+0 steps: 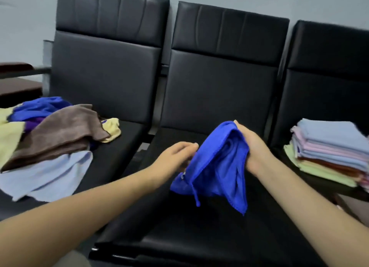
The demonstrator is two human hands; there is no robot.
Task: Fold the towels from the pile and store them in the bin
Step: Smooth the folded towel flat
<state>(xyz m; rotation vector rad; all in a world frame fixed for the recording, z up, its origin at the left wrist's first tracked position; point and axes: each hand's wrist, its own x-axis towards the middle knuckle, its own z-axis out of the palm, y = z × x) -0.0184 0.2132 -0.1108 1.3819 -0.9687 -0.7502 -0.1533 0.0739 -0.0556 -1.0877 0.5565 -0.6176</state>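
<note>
A bright blue towel (215, 166) hangs crumpled above the middle black seat (199, 236). My right hand (253, 146) grips its upper right part, and my left hand (175, 158) pinches its left edge. A small loop dangles from the towel's lower left corner. On the left seat lies a loose pile of towels (50, 138): brown, pale blue, yellow, blue and purple. A neat stack of folded towels (329, 152) in pastel blue, pink, orange and green rests on the right seat. No bin is in view.
Three black padded chairs stand side by side, their backrests (219, 82) against a pale wall. Narrow gaps separate the seats. A dark brown bench (16, 86) sits at the far left behind the pile.
</note>
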